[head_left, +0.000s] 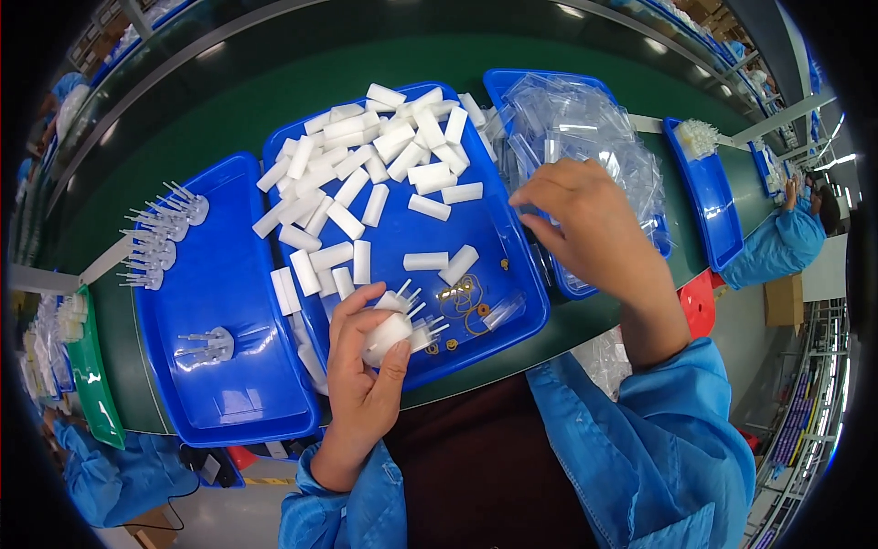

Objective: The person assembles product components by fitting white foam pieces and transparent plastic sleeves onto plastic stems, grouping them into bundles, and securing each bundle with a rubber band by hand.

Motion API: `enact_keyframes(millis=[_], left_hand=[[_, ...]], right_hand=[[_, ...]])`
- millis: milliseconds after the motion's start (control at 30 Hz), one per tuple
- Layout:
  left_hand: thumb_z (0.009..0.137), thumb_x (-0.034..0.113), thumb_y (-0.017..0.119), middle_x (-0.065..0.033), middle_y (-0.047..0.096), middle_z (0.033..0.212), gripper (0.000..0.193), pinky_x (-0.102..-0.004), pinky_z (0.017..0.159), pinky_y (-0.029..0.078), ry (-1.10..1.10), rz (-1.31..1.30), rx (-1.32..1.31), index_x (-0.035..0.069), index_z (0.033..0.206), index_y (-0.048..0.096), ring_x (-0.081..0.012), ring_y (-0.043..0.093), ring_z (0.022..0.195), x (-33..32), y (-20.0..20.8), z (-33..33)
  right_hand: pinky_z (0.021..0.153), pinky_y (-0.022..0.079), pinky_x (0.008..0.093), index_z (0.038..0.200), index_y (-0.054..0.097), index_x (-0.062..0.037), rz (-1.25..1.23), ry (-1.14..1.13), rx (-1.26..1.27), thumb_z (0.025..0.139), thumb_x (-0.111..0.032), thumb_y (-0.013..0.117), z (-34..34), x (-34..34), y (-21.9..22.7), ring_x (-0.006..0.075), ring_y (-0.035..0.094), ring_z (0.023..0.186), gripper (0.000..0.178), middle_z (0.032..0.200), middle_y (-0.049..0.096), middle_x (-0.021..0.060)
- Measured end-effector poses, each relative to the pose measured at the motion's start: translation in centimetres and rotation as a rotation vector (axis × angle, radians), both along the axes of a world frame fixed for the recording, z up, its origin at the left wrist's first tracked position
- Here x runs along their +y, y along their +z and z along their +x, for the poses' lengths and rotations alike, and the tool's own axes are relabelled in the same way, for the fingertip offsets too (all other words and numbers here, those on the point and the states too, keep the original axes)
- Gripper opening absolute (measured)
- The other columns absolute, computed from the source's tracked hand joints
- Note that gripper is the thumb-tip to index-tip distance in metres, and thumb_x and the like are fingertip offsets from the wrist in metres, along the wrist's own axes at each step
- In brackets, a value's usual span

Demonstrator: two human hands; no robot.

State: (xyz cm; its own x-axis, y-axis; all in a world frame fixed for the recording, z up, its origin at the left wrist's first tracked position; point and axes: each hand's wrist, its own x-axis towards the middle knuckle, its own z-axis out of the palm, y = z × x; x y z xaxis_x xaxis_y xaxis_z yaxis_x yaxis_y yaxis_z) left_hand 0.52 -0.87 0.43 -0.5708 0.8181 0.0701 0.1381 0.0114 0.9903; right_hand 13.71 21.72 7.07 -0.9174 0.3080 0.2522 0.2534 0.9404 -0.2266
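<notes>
My left hand [362, 371] is closed around a pronged plastic piece [428, 329] with white blocks [389, 340] on it. Its thin prongs point right, over the near part of the middle blue tray [389, 240]. How many blocks it carries is partly hidden by my fingers. My right hand [585, 220] hovers at the left side of a blue bin of clear plastic sleeves [576, 128]. Its thumb and forefinger are curved and apart, with nothing visible between them. White rectangular blocks [393, 142] lie heaped in the far part of the middle tray.
Yellow rubber bands [465, 297] and a clear scrap [505, 312] lie in the middle tray's near right corner. The left blue tray [242, 393] holds several clear pronged pieces [165, 229]. A green tray [96, 380] stands farther left. Co-workers in blue sit at both sides.
</notes>
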Motion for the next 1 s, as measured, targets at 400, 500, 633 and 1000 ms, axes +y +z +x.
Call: enact_keyframes(millis=[400, 500, 633, 1000], left_hand=[[0.083, 0.007, 0.06, -0.015, 0.045, 0.124, 0.018, -0.0295, 0.086, 0.041, -0.04, 0.02, 0.076, 0.002, 0.099, 0.054, -0.0227, 0.049, 0.106, 0.2, 0.0, 0.3], [0.084, 0.007, 0.06, -0.0149, 0.045, 0.124, 0.018, -0.0299, 0.086, 0.041, -0.045, 0.035, 0.093, 0.002, 0.1, 0.054, -0.0227, 0.049, 0.105, 0.2, 0.0, 0.2], [0.083, 0.007, 0.06, -0.015, 0.045, 0.124, 0.018, -0.03, 0.086, 0.041, -0.04, 0.01, 0.068, 0.002, 0.099, 0.054, -0.0229, 0.049, 0.105, 0.0, 0.1, 0.3], [0.083, 0.005, 0.061, -0.0158, 0.044, 0.125, 0.018, -0.0303, 0.087, 0.041, -0.018, 0.033, 0.068, 0.002, 0.099, 0.055, -0.0232, 0.049, 0.107, 0.2, 0.1, 0.1]], right_hand=[[0.081, 0.038, 0.0356, 0.084, 0.062, -0.0077, 0.393, -0.015, -0.233, 0.063, -0.003, 0.067, 0.2, 3.2, -0.2, 0.0224, 0.054, 0.091, 0.023, 0.085, 0.061, 0.0065], [0.083, 0.036, 0.0358, 0.084, 0.062, -0.0063, 0.455, -0.033, -0.271, 0.064, -0.003, 0.064, 0.0, 3.8, -1.5, 0.0223, 0.053, 0.092, 0.02, 0.085, 0.061, 0.0062], [0.083, 0.036, 0.0357, 0.082, 0.062, -0.0048, 0.492, -0.041, -0.294, 0.068, -0.004, 0.058, -0.3, 4.2, -2.3, 0.0225, 0.052, 0.09, 0.015, 0.084, 0.06, 0.0072], [0.086, 0.034, 0.0379, 0.081, 0.063, -0.0066, 0.464, 0.08, 0.067, 0.073, -0.007, 0.06, -1.7, 3.2, -1.5, 0.0243, 0.054, 0.092, 0.009, 0.084, 0.059, 0.0086]])
